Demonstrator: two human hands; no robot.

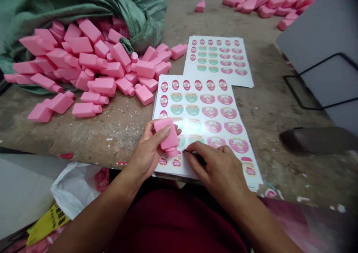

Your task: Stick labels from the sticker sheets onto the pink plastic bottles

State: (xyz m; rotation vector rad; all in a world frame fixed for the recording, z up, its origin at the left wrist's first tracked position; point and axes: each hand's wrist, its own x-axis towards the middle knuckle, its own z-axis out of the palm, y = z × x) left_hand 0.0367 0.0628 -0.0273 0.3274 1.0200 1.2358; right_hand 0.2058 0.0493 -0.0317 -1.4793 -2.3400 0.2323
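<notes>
My left hand [149, 143] is closed round a small pink plastic bottle [166, 133], its neck tilted down toward me, above the left part of a sticker sheet [204, 165]. The sheet lies on a stack and carries pink and green oval labels. My right hand [214, 161] rests low over the same sheet, thumb and forefinger pinched together near the lower labels. A small dark tip shows at the fingertips; what it belongs to is hidden. Between the hands, part of the label rows is covered.
A green sack [148, 6] spills many pink bottles [89, 61] at the left. Another sticker sheet [192, 68] lies behind. More bottles [268, 1] are heaped at the far right, near a grey panel with a black wire frame [299, 75]. Below the table edge hangs a white bag [71, 189].
</notes>
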